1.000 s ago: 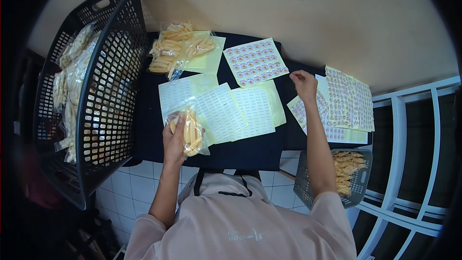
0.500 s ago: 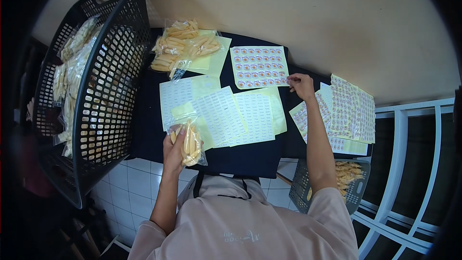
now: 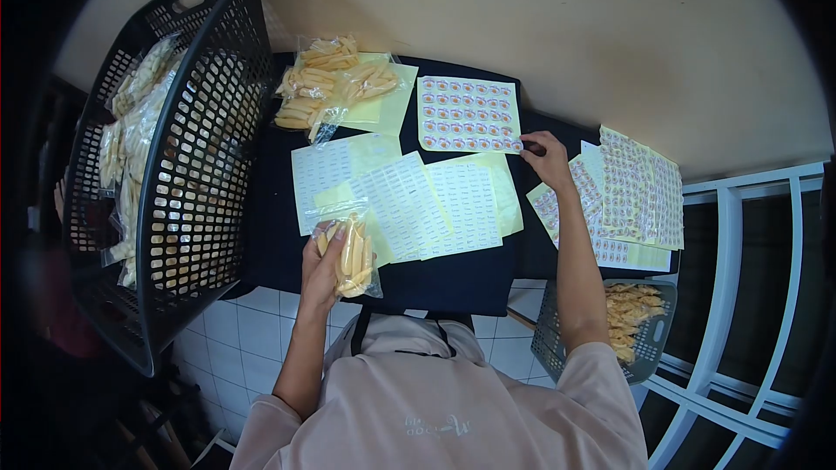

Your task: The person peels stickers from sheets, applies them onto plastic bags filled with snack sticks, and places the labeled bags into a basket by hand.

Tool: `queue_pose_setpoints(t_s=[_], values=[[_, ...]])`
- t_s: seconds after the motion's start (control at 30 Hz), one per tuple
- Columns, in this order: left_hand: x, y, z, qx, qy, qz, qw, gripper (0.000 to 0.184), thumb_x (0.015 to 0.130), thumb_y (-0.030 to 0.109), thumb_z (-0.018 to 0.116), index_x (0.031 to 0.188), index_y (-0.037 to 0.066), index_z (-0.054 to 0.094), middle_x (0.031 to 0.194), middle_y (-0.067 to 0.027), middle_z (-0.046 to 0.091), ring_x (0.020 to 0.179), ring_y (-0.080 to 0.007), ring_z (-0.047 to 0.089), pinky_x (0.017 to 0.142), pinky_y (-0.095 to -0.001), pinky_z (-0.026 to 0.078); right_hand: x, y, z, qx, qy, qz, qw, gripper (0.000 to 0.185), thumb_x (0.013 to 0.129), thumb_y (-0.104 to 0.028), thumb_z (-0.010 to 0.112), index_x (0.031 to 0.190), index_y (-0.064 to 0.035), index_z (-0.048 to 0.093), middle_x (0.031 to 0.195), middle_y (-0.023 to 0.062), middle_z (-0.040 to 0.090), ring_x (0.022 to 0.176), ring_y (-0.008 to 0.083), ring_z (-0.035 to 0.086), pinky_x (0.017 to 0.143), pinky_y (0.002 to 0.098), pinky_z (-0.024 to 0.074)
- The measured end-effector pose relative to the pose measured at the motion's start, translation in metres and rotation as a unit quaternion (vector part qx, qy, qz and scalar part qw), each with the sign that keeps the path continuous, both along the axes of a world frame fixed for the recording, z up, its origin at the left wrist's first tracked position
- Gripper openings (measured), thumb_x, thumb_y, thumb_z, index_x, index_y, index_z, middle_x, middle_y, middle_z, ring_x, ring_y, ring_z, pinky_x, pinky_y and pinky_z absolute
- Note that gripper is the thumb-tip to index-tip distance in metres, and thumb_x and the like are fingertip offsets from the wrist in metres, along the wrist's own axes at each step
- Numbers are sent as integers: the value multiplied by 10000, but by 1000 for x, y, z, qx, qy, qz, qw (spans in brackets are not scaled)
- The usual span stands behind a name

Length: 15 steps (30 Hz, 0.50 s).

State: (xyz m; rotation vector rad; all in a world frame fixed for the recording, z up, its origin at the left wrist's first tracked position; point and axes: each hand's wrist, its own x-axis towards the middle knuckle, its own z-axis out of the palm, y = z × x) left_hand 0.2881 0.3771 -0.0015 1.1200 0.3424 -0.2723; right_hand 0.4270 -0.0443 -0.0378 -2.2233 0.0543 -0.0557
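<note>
My left hand (image 3: 323, 263) is closed around a clear plastic bag (image 3: 355, 263) of long, pale yellow snack sticks, held upright over the table's front edge. With thumb and finger pinched together, my right hand (image 3: 548, 159) is at the lower right corner of a sticker sheet (image 3: 468, 115) printed with rows of small round red and purple labels. Whether a single sticker is lifting off there is too small to tell. Between my hands lie overlapping sheets of small text labels (image 3: 401, 204).
Several filled snack bags (image 3: 335, 78) are piled at the back left. A big dark basket (image 3: 196, 165) with more bags stands tilted at the left. More sticker sheets (image 3: 643, 187) lie at the right, above a grey crate (image 3: 649, 357) of yellow-brown snacks. White metal bars (image 3: 723, 296) rise beyond.
The whole view has shifted slightly. My right hand stays at the sheet's corner, its fingers a little more bent; my left hand still holds the bag.
</note>
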Motion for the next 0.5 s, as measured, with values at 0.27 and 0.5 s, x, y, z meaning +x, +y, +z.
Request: queue_pose_setpoints(t_s=[0.27, 0.5], values=[[-4, 2, 6, -22, 21, 12, 999, 215, 980, 167, 536, 1126, 10, 513, 960, -113, 634, 771, -187, 676, 661, -334, 596, 7, 3, -6, -122, -85, 62, 987, 136, 764, -20, 699, 899, 0, 705, 937, 128, 644, 891, 306, 621, 805, 383, 489], [-4, 6, 5, -24, 17, 11, 1000, 180, 981, 153, 531, 1102, 20, 514, 956, -111, 633, 766, -188, 676, 654, -327, 593, 1, 19, 3, -205, -160, 85, 962, 141, 790, 30, 619, 915, 5, 680, 893, 130, 633, 859, 323, 582, 776, 405, 477]])
